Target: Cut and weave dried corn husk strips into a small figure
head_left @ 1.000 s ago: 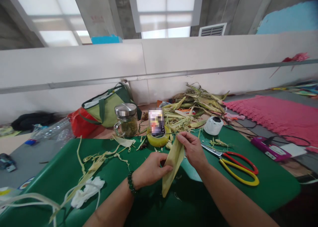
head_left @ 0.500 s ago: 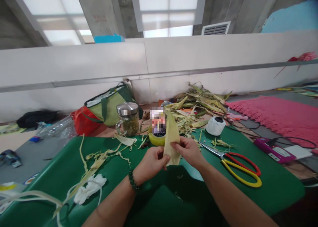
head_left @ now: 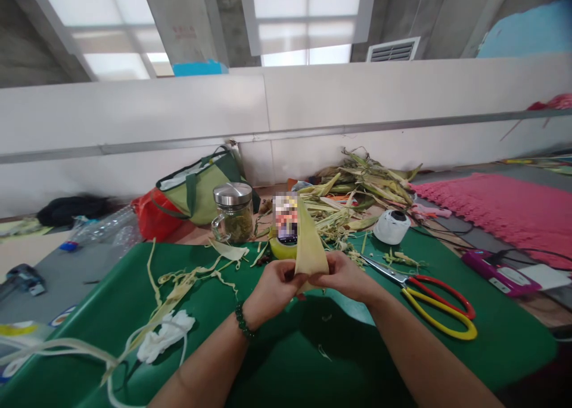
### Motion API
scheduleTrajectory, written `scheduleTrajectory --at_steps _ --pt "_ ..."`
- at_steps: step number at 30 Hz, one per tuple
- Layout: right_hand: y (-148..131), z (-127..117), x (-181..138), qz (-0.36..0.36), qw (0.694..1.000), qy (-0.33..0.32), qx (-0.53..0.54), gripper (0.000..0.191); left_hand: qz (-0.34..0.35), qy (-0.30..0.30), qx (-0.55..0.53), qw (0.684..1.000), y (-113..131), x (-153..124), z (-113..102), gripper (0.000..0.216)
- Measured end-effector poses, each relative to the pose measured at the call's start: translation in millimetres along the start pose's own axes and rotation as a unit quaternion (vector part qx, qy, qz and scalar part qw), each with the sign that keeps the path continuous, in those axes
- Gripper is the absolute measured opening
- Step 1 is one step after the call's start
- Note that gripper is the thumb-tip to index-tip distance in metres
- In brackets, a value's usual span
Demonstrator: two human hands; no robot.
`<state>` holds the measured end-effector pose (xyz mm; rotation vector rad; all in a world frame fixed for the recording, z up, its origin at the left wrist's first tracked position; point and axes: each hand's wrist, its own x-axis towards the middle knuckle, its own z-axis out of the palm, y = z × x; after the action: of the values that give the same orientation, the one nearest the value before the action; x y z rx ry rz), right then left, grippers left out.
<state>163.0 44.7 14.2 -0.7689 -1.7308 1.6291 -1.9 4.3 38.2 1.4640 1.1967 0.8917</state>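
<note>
A pale yellow corn husk leaf point(head_left: 308, 244) stands upright, point up, above the green mat point(head_left: 214, 330). My left hand point(head_left: 270, 289), with a dark bead bracelet at the wrist, pinches its lower left edge. My right hand point(head_left: 346, 275) pinches its lower right edge, so both hands meet at the leaf's base. Behind the leaf stands a roll of yellow tape point(head_left: 281, 248) with a phone propped on it.
Red-and-yellow scissors point(head_left: 429, 304) lie on the mat to the right. A white tape roll point(head_left: 391, 226), a glass jar with a metal lid point(head_left: 232, 213), a green bag point(head_left: 196, 189) and a heap of husks point(head_left: 357, 184) sit behind. Husk strips point(head_left: 174, 292) lie left; a pink rug point(head_left: 500, 208) far right.
The leaf was hanging slantwise, tip down, between my hands; it has been turned upright with its point up, and both hands have closed together at its base.
</note>
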Motion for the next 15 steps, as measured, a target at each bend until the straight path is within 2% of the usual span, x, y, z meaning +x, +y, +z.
scheduleTrajectory --at_steps 4,9,15 --pt "4.0 -0.9 0.7 0.003 1.000 0.001 -0.002 0.016 -0.009 -0.016 0.008 1.000 2.1 -1.2 -0.3 0.022" --pt "5.5 -1.5 2.0 -0.006 1.000 0.029 -0.007 0.014 0.007 -0.004 0.031 0.999 -1.0 -0.6 -1.9 0.027" --pt "-1.6 2.3 1.7 0.003 0.998 0.061 -0.014 0.018 -0.012 -0.027 -0.017 0.999 2.8 0.6 -6.5 0.031"
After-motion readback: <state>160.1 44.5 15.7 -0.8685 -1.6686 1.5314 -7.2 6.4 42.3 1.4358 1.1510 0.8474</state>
